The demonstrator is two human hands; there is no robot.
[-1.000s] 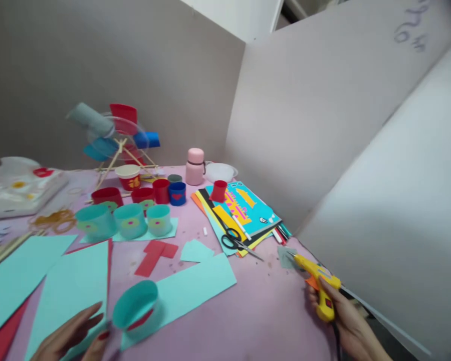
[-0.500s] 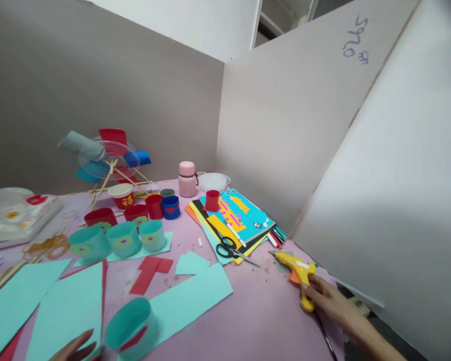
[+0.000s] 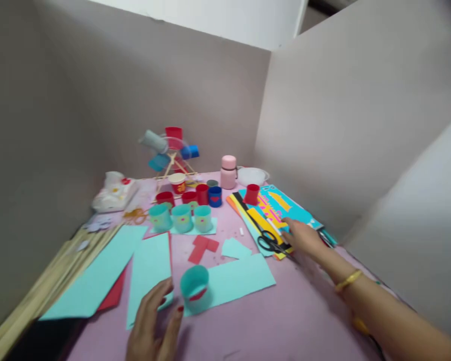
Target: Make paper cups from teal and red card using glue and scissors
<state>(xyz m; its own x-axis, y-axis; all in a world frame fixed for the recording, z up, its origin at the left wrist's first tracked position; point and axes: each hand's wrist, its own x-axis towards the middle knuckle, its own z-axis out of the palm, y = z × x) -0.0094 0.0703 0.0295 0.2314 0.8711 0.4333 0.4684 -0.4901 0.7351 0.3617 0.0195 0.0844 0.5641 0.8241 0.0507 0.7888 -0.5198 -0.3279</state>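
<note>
Paper ring (image 3: 193, 288), turquoise with a red patch on its front wall, stands upright at the left end of a turquoise strip (image 3: 244, 278) on the near part of the pink table (image 3: 255, 321). Left hand (image 3: 152, 321) is just left of it: fingers loosely bent, thumb spread well away from them, grasp free of any visible object. Its fingertips are over the right edge of a turquoise sheet (image 3: 150, 265); thumb tip close to the ring, contact cannot be told. Right hand (image 3: 304, 238) reaches over the paper stack (image 3: 296, 210), fingers partly bent, tips at the white pen (image 3: 277, 230); view blurred, so cannot tell whether the pen is gripped or how far the fingers close. Scissors (image 3: 276, 246), black-handled, lie on the near edge of the stack, just beside the right hand, blades angled toward the near right. Gold bracelet (image 3: 349, 281) on the right forearm, which mostly hides a yellow tool (image 3: 360, 326) with a dark cord. Between the hands, farther back: red paper pieces (image 3: 201, 248) and, to their right, small turquoise pieces (image 3: 235, 248). Behind these, three turquoise rings (image 3: 182, 220) with flower patches stand in a row.
</note>
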